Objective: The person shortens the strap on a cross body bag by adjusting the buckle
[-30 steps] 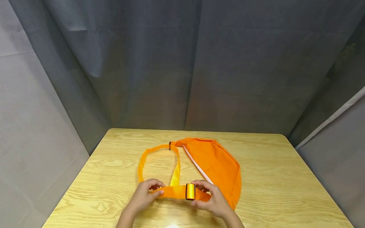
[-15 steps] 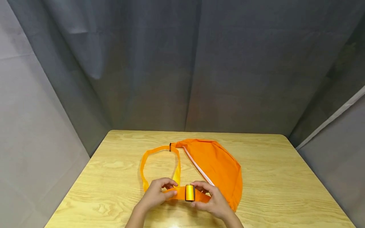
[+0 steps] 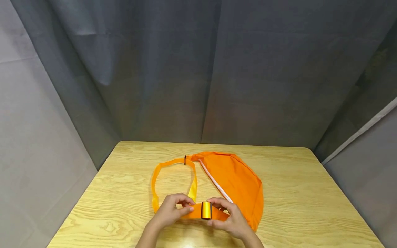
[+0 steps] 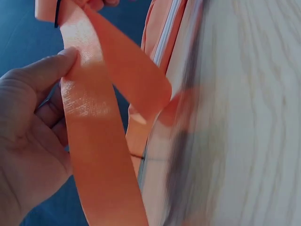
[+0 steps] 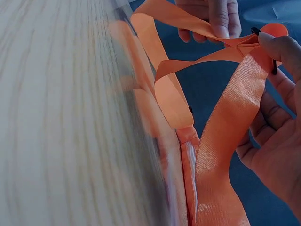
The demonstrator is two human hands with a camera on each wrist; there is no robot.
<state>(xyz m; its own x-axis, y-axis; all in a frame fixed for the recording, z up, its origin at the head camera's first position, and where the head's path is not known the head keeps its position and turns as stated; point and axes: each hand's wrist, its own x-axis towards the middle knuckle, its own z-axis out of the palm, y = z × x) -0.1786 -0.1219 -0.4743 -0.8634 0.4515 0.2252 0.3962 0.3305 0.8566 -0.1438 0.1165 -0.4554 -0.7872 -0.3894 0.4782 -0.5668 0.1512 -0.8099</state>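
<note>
An orange half-moon bag (image 3: pixel 235 182) with a white zipper (image 3: pixel 215 181) lies on the table in the head view. Its strap (image 3: pixel 155 175) loops out to the left, then back along the front. My left hand (image 3: pixel 169 212) pinches the strap between thumb and fingers, left of a black-edged strap slider (image 3: pixel 206 210) wrapped in shiny yellow-orange webbing. At the slider's right side, my right hand (image 3: pixel 229 218) holds it by its top and bottom edges. The right wrist view puts the right thumb (image 5: pixel 282 47) against the slider; some fingers are hidden behind the strap.
The wooden table (image 3: pixel 304 193) spreads beneath the bag on both sides. A second black ring (image 3: pixel 185 160) joins the strap to the bag's far end. Dark grey curtain (image 3: pixel 167 86) hangs behind the table, with paler panels (image 3: pixel 40 137) at the sides.
My left hand has slid right along the strap, nearer the slider, and the loop's left side has shifted slightly. My right hand has kept its hold with barely any movement.
</note>
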